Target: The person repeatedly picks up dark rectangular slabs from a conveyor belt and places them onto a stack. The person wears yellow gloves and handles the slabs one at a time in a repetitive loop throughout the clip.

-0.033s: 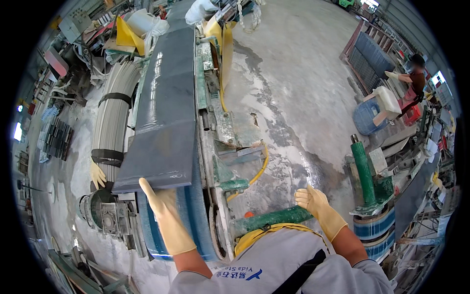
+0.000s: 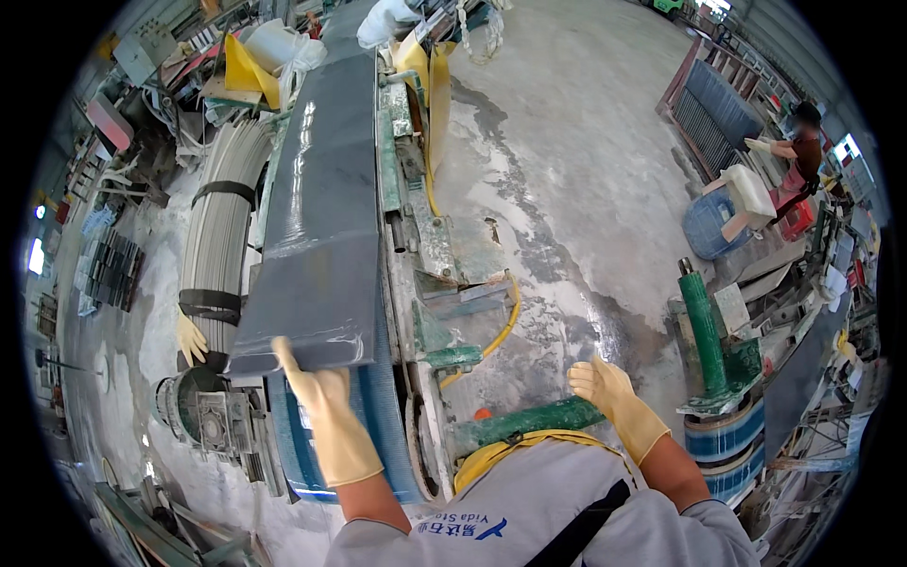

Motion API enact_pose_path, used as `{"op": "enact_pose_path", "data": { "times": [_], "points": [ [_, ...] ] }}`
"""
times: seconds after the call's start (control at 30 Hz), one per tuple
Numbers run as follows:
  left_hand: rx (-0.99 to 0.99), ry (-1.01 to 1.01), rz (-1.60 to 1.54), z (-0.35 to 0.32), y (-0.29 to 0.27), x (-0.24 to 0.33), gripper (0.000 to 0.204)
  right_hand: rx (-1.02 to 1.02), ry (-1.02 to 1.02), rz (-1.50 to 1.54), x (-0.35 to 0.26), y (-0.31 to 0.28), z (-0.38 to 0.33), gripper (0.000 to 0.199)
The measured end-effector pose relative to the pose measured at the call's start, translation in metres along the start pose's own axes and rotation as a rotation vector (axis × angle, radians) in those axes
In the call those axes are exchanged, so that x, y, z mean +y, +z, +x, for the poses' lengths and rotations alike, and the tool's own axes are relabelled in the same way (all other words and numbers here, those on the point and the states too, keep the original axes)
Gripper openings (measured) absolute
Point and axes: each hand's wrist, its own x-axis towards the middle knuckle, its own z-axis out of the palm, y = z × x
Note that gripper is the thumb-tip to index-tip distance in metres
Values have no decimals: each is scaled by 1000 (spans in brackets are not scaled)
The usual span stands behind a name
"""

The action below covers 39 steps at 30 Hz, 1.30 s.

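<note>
A dark grey, wet stone slab lies on the blue belt of a roller conveyor, its near end jutting over the front roller. My left hand, in a cream rubber glove, grips that near edge, thumb on top and the other fingers hidden beneath. Over the floor to the right, beyond the green pipe, my gloved right hand hangs with its fingers curled in and nothing visible in them.
Left of the belt stand a strapped bundle of pale strips, a cream glove and a motor. A green post rises at right. Farther off, a person works near a blue barrel.
The slab's near end has shifted slightly to the right and toward me. My left hand has moved a little to the right with it; my right hand has stayed put.
</note>
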Motion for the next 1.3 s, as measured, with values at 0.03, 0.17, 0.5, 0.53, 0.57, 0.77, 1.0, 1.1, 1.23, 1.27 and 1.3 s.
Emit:
{"op": "enact_pose_path", "data": {
  "times": [0.03, 0.17, 0.5, 0.53, 0.57, 0.77, 1.0, 1.1, 1.23, 1.27, 1.3],
  "points": [
    [-54, -66, -72, 4, -6, -1, 55, -4, -7, 9, -3, 7, 1, 48],
    [-156, -221, -120, 12, -15, 7, 58, -93, -12, 3, -4, 19, 0, 47],
    [-395, -131, 72, -142, -29, 45, 71, -419, -40, -25, -2, 10, -20, 54],
    [-441, -187, 75, -156, -29, 42, 71, -458, -49, -51, -8, 24, -31, 55],
    [-485, -248, 76, -173, -29, 36, 71, -483, -65, -88, -13, 37, -44, 59],
    [-622, -475, 251, -250, -32, -39, 67, -897, -102, 318, -47, 31, -121, 67],
    [-863, -1075, 593, -330, -44, -170, 66, -207, -636, -241, 5, -159, -213, 47],
    [-843, -1153, 745, -376, -57, -241, 60, 281, -722, -715, 40, -235, -283, 46],
    [-900, -1050, 927, -478, -77, -309, 53, 581, -558, -451, 92, -298, -327, 45],
    [-945, -1083, 960, -498, -86, -325, 51, 610, -532, -232, 104, -311, -334, 45],
    [-987, -1112, 987, -513, -98, -346, 48, 552, -516, 178, 111, -322, -337, 46]
  ]
}}
